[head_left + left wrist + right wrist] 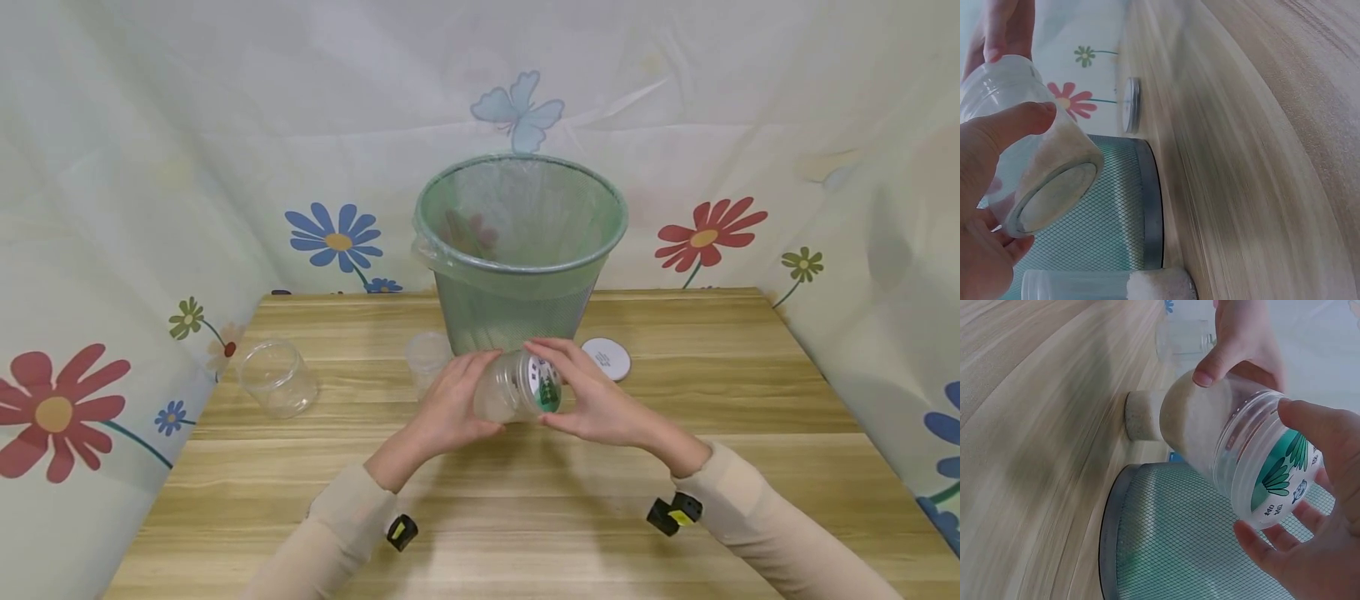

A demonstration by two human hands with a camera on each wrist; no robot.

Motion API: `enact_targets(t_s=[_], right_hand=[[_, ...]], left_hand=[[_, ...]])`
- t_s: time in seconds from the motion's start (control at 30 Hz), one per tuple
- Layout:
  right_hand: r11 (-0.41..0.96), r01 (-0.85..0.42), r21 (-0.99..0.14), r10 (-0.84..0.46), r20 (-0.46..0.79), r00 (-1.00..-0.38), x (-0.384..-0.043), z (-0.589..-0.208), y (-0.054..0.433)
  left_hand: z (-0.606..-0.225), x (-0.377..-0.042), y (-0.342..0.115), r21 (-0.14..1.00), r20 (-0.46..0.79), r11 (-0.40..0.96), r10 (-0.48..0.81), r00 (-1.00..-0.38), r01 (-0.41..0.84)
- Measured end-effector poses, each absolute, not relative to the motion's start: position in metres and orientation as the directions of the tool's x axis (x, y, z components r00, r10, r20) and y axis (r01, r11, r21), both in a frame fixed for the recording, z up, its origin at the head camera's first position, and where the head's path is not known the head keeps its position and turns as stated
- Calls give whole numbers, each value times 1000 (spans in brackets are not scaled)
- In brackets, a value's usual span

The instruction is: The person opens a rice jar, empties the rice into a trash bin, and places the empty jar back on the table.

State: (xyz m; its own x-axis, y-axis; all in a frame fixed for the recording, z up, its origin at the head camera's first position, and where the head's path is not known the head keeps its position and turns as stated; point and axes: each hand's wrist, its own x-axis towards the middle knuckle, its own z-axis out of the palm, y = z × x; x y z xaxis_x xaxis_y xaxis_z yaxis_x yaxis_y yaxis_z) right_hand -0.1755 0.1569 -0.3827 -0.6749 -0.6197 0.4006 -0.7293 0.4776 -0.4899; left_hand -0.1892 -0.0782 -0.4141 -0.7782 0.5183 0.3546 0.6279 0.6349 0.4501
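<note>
Pale sleeves (757, 517) lie nearest the head camera. Beyond them we see a clear jar (495, 396) held tilted between the hands, above the table (480, 542) and before the green mesh bin (510, 304). We note the left hand (450, 412) curled round the jar's body, thumb opposite fingers. The right hand (600, 404) grips the printed lid (546, 385) by its rim, thumb and fingertips spread to its width. We read the contents as pale powder, though clouded plastic leaves this uncertain.
</note>
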Motion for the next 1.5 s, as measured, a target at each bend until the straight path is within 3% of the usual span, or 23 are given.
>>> enact_targets(t_s=[0.73,1.5], right_hand=[[607,-607,-513,-482,370,-794,-184,-396,189],[701,-494,-514,-414,270,-869,-196,-429,229]], left_hand=[[-412,-189,-85,459,363,644,493,-791,612],[-415,-188,-86,442,377,646,495,-783,622]])
